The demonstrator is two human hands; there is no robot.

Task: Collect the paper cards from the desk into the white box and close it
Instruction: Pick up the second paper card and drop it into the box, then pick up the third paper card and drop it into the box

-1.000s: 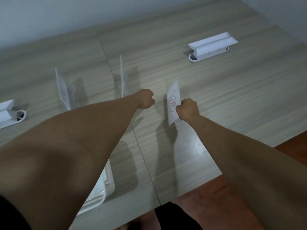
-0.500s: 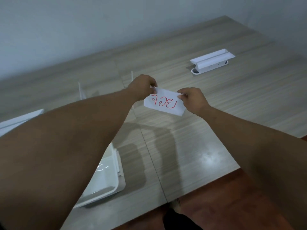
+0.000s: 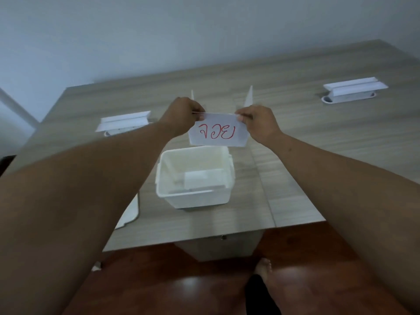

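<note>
A white paper card [image 3: 217, 130] with red handwriting hangs in the air just above the far rim of the open white box [image 3: 195, 198]. My left hand [image 3: 181, 114] pinches its top left corner and my right hand [image 3: 256, 120] pinches its top right corner. Some white paper lies inside the box. Two more white cards stand upright on the desk behind my hands, one [image 3: 192, 95] by the left hand and one [image 3: 248, 97] by the right. A white lid [image 3: 129, 214] lies left of the box, mostly hidden by my left forearm.
The wooden desk [image 3: 329, 142] carries two white cable-port covers, one at the far right [image 3: 354, 89] and one at the left [image 3: 123, 122]. The desk's front edge runs just below the box, over a reddish floor. A grey wall stands behind.
The card went from my right hand alone to both hands and turned level. It now hangs over the box, which has come fully into view at the centre as my head turned.
</note>
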